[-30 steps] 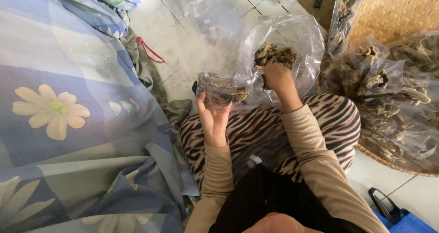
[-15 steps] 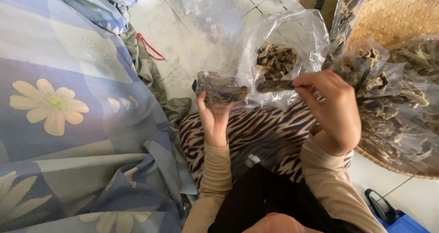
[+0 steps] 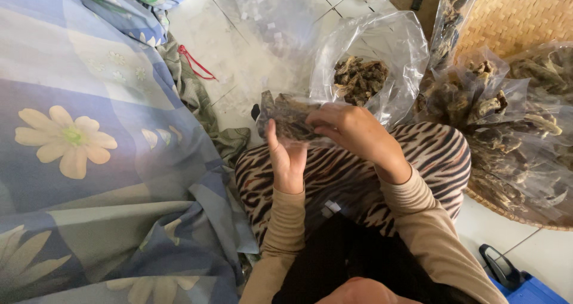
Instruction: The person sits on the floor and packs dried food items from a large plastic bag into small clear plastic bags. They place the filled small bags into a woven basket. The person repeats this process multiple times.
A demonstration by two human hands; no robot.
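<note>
My left hand [image 3: 286, 161] holds a small clear plastic bag [image 3: 286, 116] filled with dark dried pieces, above my zebra-striped lap [image 3: 358, 173]. My right hand [image 3: 352, 131] rests on the same small bag from the right, fingers curled over its top. Just behind the hands stands a large open clear bag [image 3: 373, 53] with a heap of the dried pieces [image 3: 360, 77] inside.
A woven bamboo tray [image 3: 519, 17] at the right carries several filled clear bags [image 3: 495, 113]. A blue floral cloth [image 3: 89, 149] covers the left side. White floor tiles [image 3: 250, 47] lie beyond, with a red cord [image 3: 194, 62]. A dark tool and blue box [image 3: 519, 280] sit at bottom right.
My right hand came out of the large bag, swung over to the right, then moved left onto the small bag held by my left hand.
</note>
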